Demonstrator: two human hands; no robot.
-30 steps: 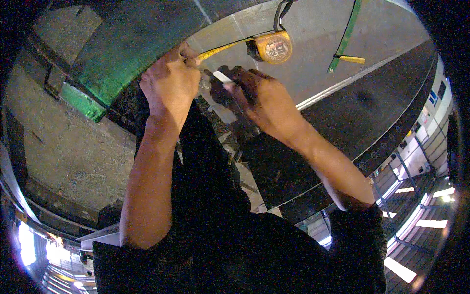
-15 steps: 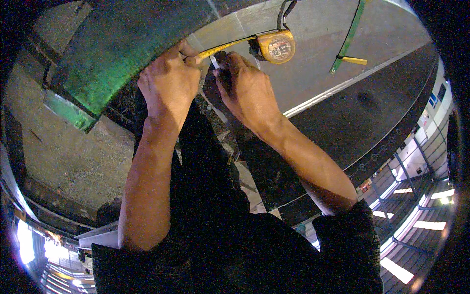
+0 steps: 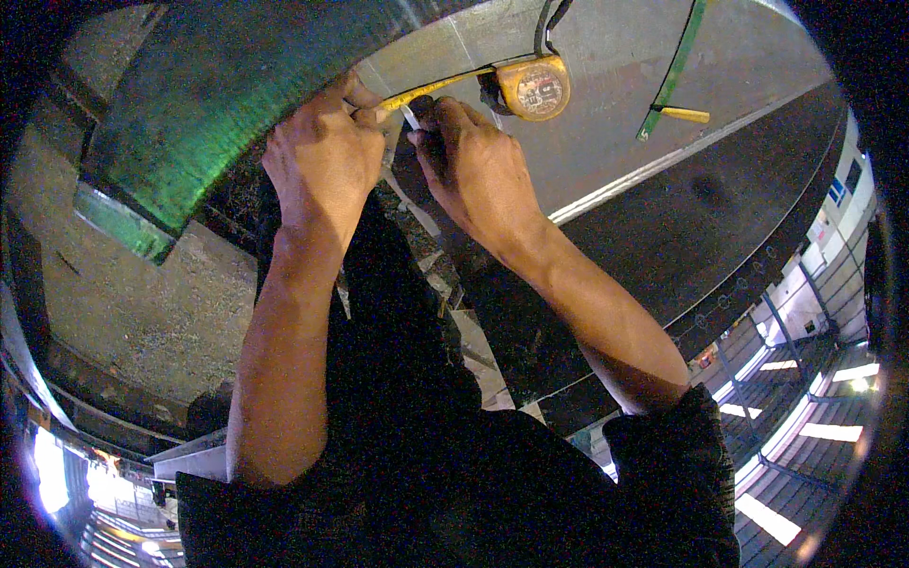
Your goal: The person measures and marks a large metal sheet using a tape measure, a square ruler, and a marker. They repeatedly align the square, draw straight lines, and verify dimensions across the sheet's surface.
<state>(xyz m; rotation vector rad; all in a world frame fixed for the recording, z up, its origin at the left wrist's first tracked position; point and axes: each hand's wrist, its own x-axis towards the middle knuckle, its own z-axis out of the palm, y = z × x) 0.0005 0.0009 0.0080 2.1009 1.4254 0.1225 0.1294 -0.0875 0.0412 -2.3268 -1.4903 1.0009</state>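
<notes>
A yellow tape measure (image 3: 537, 90) lies on the grey metal surface, its yellow blade (image 3: 426, 90) drawn out to the left. My left hand (image 3: 327, 151) is closed on the blade's outer end, thumb and fingers pinching it at the edge of the metal. Just below the blade, my right hand (image 3: 478, 166) grips a thin white marking stick (image 3: 410, 117), whose tip reaches up to the blade's lower edge. What kind of marker it is cannot be made out. The fingertips of my right hand are partly hidden behind its knuckles.
A dark metal plate with green paint (image 3: 208, 133) stands to the left of my left hand. On the grey metal (image 3: 606, 142) at right lie a long green strip (image 3: 677, 71) and a small yellow piece (image 3: 684, 115). A dark curved-edged plate (image 3: 653, 256) extends below it.
The white stick's tip has shifted slightly left along the blade. My left hand has moved very little, still on the blade, and the tape measure's case stays nearly in place.
</notes>
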